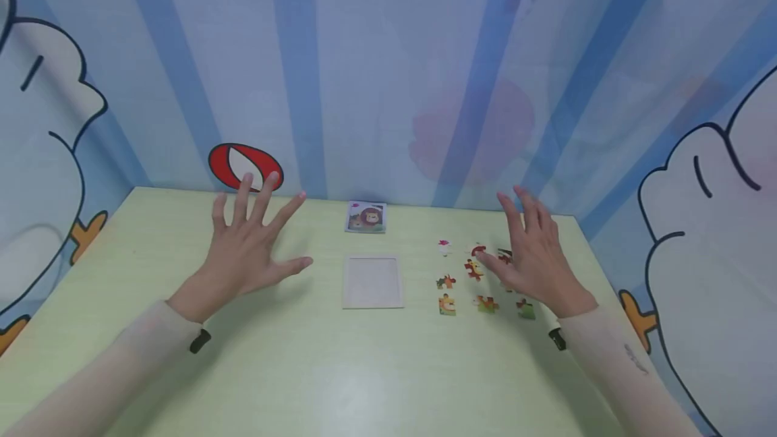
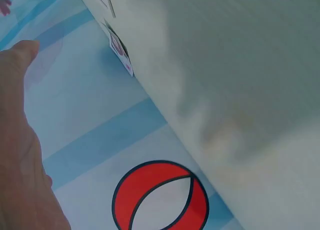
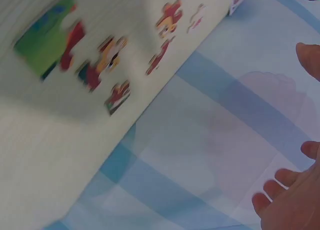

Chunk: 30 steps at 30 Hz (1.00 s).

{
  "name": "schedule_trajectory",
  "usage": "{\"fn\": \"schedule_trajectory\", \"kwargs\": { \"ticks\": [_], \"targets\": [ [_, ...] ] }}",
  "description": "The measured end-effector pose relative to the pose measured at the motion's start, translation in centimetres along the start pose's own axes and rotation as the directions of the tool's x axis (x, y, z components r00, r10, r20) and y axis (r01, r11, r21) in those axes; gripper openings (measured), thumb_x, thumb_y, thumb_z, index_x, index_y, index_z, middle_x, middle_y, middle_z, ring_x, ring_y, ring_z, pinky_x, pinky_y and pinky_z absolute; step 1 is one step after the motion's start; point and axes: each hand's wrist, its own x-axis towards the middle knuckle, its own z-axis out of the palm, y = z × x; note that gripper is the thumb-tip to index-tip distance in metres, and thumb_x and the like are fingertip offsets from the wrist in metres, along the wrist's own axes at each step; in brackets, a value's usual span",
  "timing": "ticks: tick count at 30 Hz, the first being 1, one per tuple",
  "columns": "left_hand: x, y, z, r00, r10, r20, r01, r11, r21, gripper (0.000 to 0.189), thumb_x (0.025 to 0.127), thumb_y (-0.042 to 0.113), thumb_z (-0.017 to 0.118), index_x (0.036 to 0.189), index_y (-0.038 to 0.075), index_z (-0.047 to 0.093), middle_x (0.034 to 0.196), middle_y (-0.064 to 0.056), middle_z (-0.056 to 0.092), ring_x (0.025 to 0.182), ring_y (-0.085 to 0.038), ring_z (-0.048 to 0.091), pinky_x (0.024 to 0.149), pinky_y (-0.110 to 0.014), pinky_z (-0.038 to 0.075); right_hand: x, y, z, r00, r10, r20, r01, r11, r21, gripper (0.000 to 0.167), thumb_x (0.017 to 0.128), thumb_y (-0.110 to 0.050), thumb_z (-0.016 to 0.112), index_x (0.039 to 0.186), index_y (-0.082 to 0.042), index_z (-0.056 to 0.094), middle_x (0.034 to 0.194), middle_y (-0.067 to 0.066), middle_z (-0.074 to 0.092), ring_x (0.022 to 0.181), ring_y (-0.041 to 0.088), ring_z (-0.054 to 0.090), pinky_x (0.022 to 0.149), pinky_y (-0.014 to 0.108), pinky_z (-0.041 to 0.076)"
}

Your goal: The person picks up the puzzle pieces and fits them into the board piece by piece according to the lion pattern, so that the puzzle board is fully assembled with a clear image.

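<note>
My left hand hovers over the left part of the table, fingers spread wide and holding nothing. Over the right part, my right hand is also spread and hides some of the loose jigsaw pieces beneath it. Among those in sight are a corner-like orange piece, a green piece and a white piece with a pink mark. A shallow pale puzzle tray lies between the hands. Behind it sits a small picture card showing a lion. The right wrist view shows a large green piece close by.
The pale yellow-green table ends at a blue striped cloth backdrop. Large white cartoon figures are printed at both sides, and a red and white oval is printed behind the left hand.
</note>
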Motion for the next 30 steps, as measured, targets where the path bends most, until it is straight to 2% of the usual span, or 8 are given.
{"fn": "schedule_trajectory", "kwargs": {
  "ticks": [3, 7, 13, 16, 20, 24, 27, 30],
  "targets": [
    [-0.2, 0.3, 0.3, 0.998, -0.028, 0.053, 0.030, 0.998, -0.048, 0.106, 0.087, 0.078, 0.066, 0.173, 0.038, 0.017, 0.183, -0.014, -0.001, 0.166, -0.047, -0.008, 0.120, -0.081, 0.004, 0.4, -0.4, 0.2, 0.999, 0.030, 0.038, -0.034, 0.992, 0.124, 0.100, 0.095, -0.034, 0.080, 0.171, -0.008, 0.020, 0.171, 0.029, 0.030, 0.149, 0.052, 0.035, 0.114, 0.073, 0.036],
    [-0.4, 0.8, 0.8, 0.994, -0.042, 0.096, 0.052, 0.993, -0.103, 0.106, 0.087, 0.077, 0.067, 0.172, 0.039, 0.017, 0.182, -0.016, 0.004, 0.166, -0.049, -0.007, 0.119, -0.082, 0.005, 0.9, -0.6, 0.6, 0.989, 0.106, 0.106, -0.129, 0.960, 0.249, 0.089, 0.102, -0.031, 0.074, 0.171, -0.010, 0.022, 0.163, 0.025, 0.043, 0.137, 0.045, 0.053, 0.106, 0.066, 0.048],
    [-0.2, 1.6, 1.3, 0.989, -0.073, 0.132, 0.098, 0.976, -0.195, 0.105, 0.088, 0.073, 0.069, 0.172, 0.039, 0.016, 0.180, -0.019, 0.010, 0.165, -0.051, -0.003, 0.119, -0.082, 0.008, 1.4, -0.6, 1.2, 0.980, 0.162, 0.116, -0.192, 0.928, 0.319, 0.066, 0.104, -0.027, 0.072, 0.161, -0.007, 0.046, 0.139, 0.021, 0.066, 0.112, 0.037, 0.071, 0.094, 0.059, 0.059],
    [-0.1, 2.2, 1.3, 0.984, -0.082, 0.158, 0.123, 0.956, -0.266, 0.105, 0.089, 0.069, 0.071, 0.173, 0.037, 0.017, 0.179, -0.019, 0.012, 0.165, -0.051, 0.000, 0.120, -0.079, 0.010, 1.6, -0.5, 1.5, 0.973, 0.190, 0.131, -0.224, 0.917, 0.329, 0.055, 0.104, -0.026, 0.072, 0.153, -0.006, 0.056, 0.129, 0.020, 0.071, 0.106, 0.034, 0.073, 0.092, 0.056, 0.060],
    [0.1, 3.4, 1.4, 0.977, -0.059, 0.204, 0.129, 0.927, -0.351, 0.104, 0.090, 0.066, 0.072, 0.173, 0.035, 0.016, 0.179, -0.019, 0.016, 0.165, -0.053, 0.005, 0.120, -0.080, 0.015, 1.9, -0.3, 1.9, 0.956, 0.241, 0.165, -0.285, 0.898, 0.336, 0.047, 0.105, -0.026, 0.071, 0.148, -0.008, 0.062, 0.118, 0.015, 0.074, 0.099, 0.029, 0.073, 0.087, 0.048, 0.061],
    [0.0, 4.6, 1.7, 0.972, -0.022, 0.234, 0.118, 0.906, -0.406, 0.103, 0.091, 0.065, 0.072, 0.173, 0.034, 0.016, 0.178, -0.019, 0.020, 0.164, -0.056, 0.011, 0.118, -0.083, 0.021, 2.1, -0.2, 2.3, 0.937, 0.278, 0.211, -0.336, 0.882, 0.330, 0.042, 0.104, -0.025, 0.072, 0.143, -0.008, 0.067, 0.101, 0.008, 0.074, 0.087, 0.021, 0.072, 0.078, 0.037, 0.056],
    [-0.1, 5.4, 2.0, 0.966, 0.003, 0.258, 0.113, 0.893, -0.435, 0.102, 0.091, 0.065, 0.072, 0.173, 0.033, 0.018, 0.177, -0.020, 0.023, 0.162, -0.057, 0.016, 0.116, -0.084, 0.024, 2.2, -0.2, 2.5, 0.926, 0.293, 0.237, -0.360, 0.874, 0.327, 0.039, 0.104, -0.024, 0.072, 0.140, -0.008, 0.069, 0.091, 0.006, 0.071, 0.081, 0.017, 0.068, 0.075, 0.034, 0.052],
    [-0.2, 5.8, 2.1, 0.951, 0.021, 0.308, 0.123, 0.888, -0.442, 0.102, 0.092, 0.065, 0.073, 0.172, 0.032, 0.020, 0.177, -0.021, 0.025, 0.162, -0.056, 0.019, 0.117, -0.084, 0.026, 2.3, -0.2, 2.7, 0.921, 0.300, 0.250, -0.373, 0.865, 0.335, 0.037, 0.104, -0.023, 0.072, 0.138, -0.008, 0.070, 0.086, 0.005, 0.069, 0.077, 0.017, 0.065, 0.075, 0.034, 0.050]
  ]
}}
